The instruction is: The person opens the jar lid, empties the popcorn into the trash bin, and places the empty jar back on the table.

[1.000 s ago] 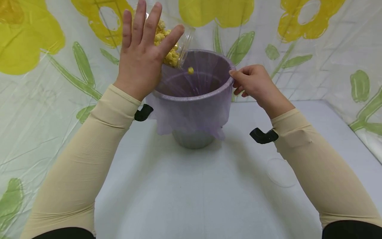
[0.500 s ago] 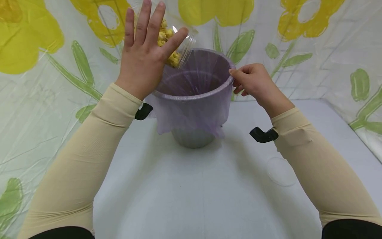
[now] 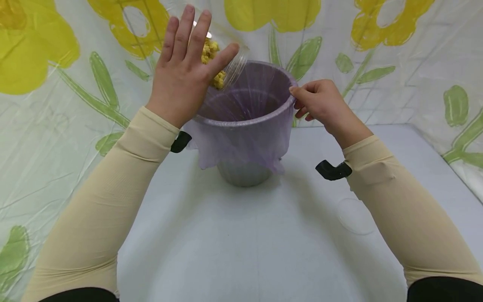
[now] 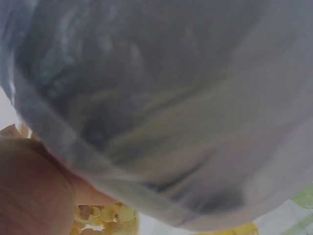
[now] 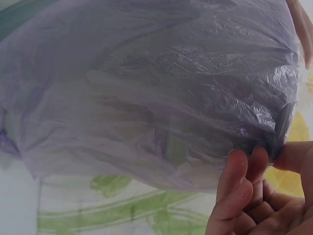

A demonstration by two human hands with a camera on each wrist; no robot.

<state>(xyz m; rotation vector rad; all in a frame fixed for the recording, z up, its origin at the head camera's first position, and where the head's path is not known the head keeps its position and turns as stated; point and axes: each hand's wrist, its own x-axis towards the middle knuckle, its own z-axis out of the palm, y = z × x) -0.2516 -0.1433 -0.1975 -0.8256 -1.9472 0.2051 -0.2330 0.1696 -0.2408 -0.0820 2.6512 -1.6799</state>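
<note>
My left hand (image 3: 185, 77) holds a clear plastic jar (image 3: 237, 65) of yellow popcorn (image 3: 216, 77), tilted with its mouth over the left side of a trash can (image 3: 245, 174). The fingers spread along the jar, and the hand hides much of it. A thin purple trash bag (image 3: 241, 142) lines the can and hangs down outside its rim. At the right of that rim, my right hand (image 3: 318, 102) pinches the bagged edge between thumb and fingers. In the right wrist view, the fingertips (image 5: 237, 161) press the bag (image 5: 146, 98) from outside.
A clear round lid (image 3: 356, 216) lies on the white table (image 3: 241, 251), left of my right forearm. Behind the table hangs a plastic sheet (image 3: 407, 79) printed with yellow flowers and green leaves.
A popcorn piece falling into the can a second ago is gone from view. My left hand and the jar have shifted slightly right and down. The right hand stays at the rim.
</note>
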